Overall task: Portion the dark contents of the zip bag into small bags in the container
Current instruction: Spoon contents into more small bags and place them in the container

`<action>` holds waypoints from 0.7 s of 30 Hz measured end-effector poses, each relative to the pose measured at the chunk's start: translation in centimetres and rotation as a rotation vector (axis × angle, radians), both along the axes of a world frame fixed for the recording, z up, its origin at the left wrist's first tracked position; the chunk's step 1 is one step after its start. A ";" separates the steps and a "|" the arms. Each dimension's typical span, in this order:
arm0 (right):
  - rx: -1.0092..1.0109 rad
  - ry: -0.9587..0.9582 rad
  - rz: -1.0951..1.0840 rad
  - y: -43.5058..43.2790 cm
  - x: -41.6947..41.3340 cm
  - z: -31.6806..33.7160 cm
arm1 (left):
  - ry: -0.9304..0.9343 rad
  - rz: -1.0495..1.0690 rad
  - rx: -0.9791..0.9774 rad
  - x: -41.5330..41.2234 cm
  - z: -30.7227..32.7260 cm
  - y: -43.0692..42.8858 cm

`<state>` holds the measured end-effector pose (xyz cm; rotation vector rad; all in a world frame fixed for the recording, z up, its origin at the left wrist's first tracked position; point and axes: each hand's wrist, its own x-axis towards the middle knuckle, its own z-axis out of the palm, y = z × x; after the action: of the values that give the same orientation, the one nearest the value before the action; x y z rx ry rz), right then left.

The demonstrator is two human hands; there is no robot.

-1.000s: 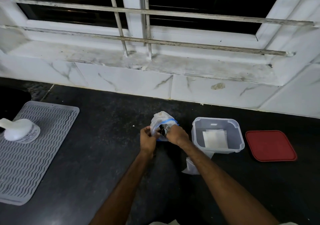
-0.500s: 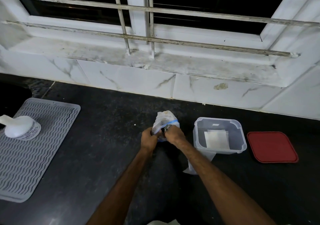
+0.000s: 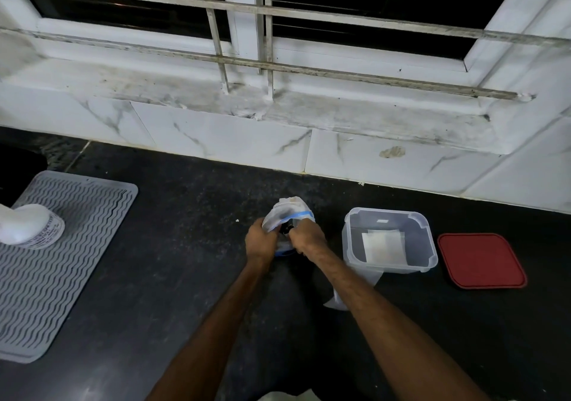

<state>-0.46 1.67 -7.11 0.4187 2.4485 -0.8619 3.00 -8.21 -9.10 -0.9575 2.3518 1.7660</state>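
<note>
A clear zip bag [image 3: 290,210] with a blue zip strip stands crumpled on the dark counter, dark contents showing at its mouth. My left hand [image 3: 261,241] grips its left side and my right hand [image 3: 309,236] grips its right side, both at the opening. To the right sits a clear plastic container [image 3: 350,240] with a small white bag [image 3: 384,244] lying flat on its bottom. Another small clear bag [image 3: 338,298] lies on the counter in front of the container, partly hidden by my right forearm.
The container's red lid [image 3: 482,260] lies flat at the right. A grey ribbed mat [image 3: 52,264] covers the left counter, with a white bottle [image 3: 29,226] on its far corner. A white tiled wall and window ledge [image 3: 278,113] bound the back.
Both hands stay on the zip bag's mouth and work it slightly; the bag's top has crumpled a little lower. The head camera has drifted slightly.
</note>
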 end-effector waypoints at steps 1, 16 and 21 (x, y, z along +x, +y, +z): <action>0.012 0.001 0.004 0.0 0.0 0.0 | -0.037 -0.046 -0.041 -0.3 -0.2 0.0; -0.227 -0.131 -0.192 0.5 -0.1 -0.4 | -0.263 -0.072 0.329 -1.5 -0.3 -1.9; -0.146 -0.133 -0.059 0.8 0.4 0.8 | -0.252 0.035 0.330 -1.5 0.1 -1.1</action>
<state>-0.04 2.44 -6.34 0.4807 2.2456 -0.9971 1.54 -9.28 -8.95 -1.0957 1.8334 1.8428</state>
